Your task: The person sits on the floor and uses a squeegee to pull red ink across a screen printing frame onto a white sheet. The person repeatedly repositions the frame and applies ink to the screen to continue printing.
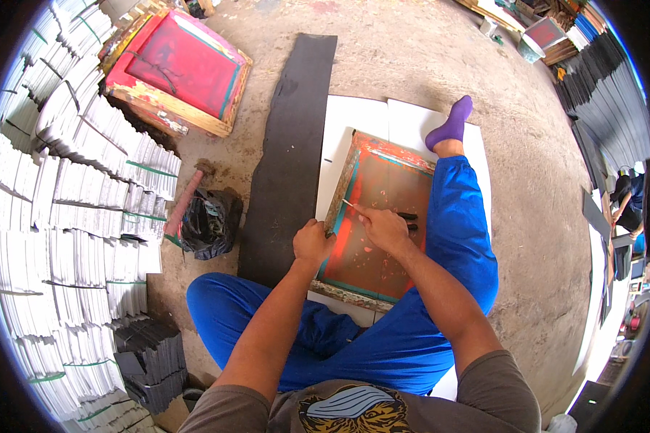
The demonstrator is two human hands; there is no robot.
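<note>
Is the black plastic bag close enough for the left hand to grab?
Probably yes, with a lean: only a flat black sheet seems to lie between the left hand and the black bag.

Hands (384, 229) at framed screen (383, 187), thin pale stick (348, 203)

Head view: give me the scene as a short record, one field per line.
Left hand: closed at the left bar of the wooden-framed screen
Right hand: holding a thin pale stick, tip toward that bar
On screen: black-handled tool, partly hidden
Under screen: white sheets
Left of screen: long black strip, black plastic bag
Upper left: red screen
</note>
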